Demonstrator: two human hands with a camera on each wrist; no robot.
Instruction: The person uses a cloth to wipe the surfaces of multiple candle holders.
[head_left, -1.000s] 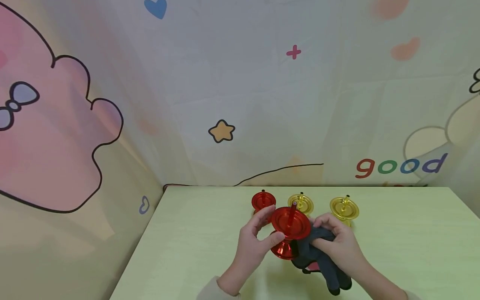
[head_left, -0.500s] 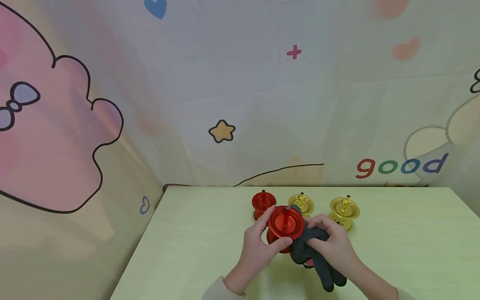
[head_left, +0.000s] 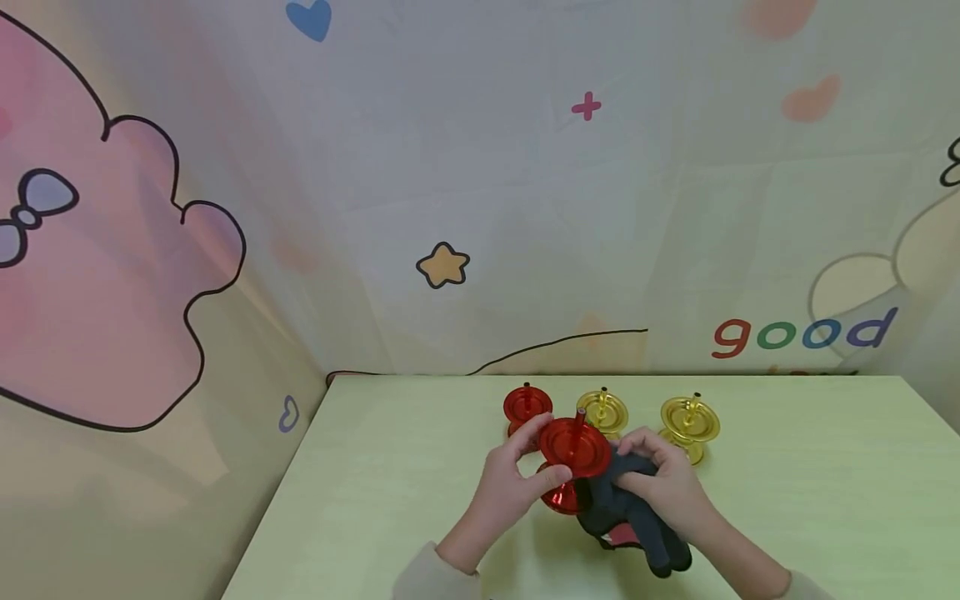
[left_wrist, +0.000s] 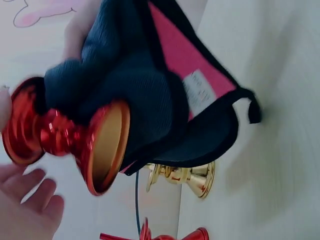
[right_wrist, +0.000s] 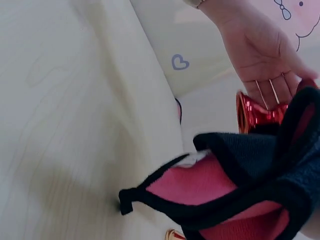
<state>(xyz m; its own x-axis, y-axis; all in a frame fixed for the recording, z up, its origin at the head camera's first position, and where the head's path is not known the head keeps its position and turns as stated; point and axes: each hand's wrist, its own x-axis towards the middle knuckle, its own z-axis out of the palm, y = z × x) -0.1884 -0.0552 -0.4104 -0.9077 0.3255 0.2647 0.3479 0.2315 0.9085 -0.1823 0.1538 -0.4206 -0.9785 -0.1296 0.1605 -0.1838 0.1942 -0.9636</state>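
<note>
My left hand (head_left: 506,483) grips a red metallic candle holder (head_left: 558,454) by the rim of its dish, thumb in front and fingers behind. The holder is raised over the table and leans slightly, its spike pointing up. A dark blue-grey glove (head_left: 637,504) with black trim hangs from my right hand (head_left: 675,487), pinched between thumb and fingers. Part of this cloth wraps against the holder's waist, as the left wrist view shows. In the right wrist view the glove's open cuff shows a pink lining (right_wrist: 192,185). The right fingertips are partly hidden by the fabric.
Behind the hands stand another red candle holder (head_left: 527,406) and two gold ones, one in the middle (head_left: 602,412) and one to the right (head_left: 688,419). The pale wooden table (head_left: 382,500) ends at a printed cloth backdrop (head_left: 510,208).
Both hands have drifted slightly left with the holder and glove. The red holder's dish tipped toward me half a second ago, then swung back so its spike stands up again.
</note>
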